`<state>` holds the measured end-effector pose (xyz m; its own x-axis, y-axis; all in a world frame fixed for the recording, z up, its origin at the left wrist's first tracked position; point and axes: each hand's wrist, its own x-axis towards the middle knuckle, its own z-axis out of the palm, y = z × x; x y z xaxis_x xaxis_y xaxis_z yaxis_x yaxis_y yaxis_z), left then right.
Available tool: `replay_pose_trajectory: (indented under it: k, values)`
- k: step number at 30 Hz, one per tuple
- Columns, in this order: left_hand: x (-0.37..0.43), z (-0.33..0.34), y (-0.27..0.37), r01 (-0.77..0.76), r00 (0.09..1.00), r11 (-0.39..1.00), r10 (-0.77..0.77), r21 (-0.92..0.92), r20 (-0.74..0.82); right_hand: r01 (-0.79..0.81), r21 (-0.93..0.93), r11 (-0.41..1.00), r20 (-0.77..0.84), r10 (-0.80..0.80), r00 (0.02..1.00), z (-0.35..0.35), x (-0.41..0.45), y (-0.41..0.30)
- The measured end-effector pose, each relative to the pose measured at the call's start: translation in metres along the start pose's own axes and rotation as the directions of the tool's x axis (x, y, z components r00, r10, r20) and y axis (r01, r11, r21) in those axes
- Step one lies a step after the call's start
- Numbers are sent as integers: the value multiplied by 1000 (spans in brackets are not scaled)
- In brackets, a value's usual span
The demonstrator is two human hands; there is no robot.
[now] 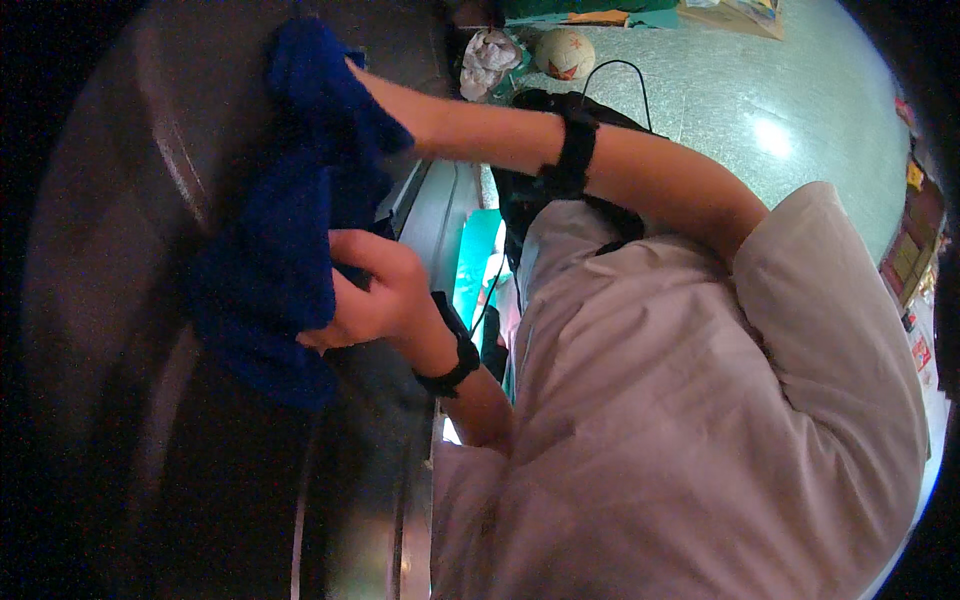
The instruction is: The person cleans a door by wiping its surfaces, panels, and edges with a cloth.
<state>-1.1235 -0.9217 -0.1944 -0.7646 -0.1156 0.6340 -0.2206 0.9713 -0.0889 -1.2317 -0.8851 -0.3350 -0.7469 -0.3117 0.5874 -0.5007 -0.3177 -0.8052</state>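
A dark blue cloth hangs in loose folds in front of a dark, glossy surface. My left hand grips its near edge, the thumb and fingers pinching the fabric. Farther up in the view, the same cloth covers my right hand, leaving only the wrist and forearm bare. How the right fingers are set under the fabric is hidden. Both arms wear black straps, one at the left wrist and one on the right forearm.
A grey ledge borders the dark surface, close to my body. On the speckled floor lie a ball, a crumpled pale plastic bag and a black bag. A cardboard box stands at the top, and assorted items line the right rim.
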Motion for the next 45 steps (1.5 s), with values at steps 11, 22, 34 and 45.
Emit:
replay_pose_trajectory:
  k: [11, 22, 34, 45]
  values:
    - [-6, 9, -9, -46, 993, 999, 45, 0, -111, 19, -73, 997, 99, -12, 995, -8, 82, -30]
    - [-23, 35, -3, -172, 984, 981, 166, -87, -65, -184, 177, 967, 149, 159, 976, -11, -34, 8]
    - [-29, -80, -40, 121, 846, 951, 50, 284, -531, 62, -27, 998, -122, -65, 990, 49, 59, -90]
    - [-90, -101, -3, 694, 663, 713, -579, 99, -475, 208, 78, 975, 296, -221, 929, 42, 10, -107]
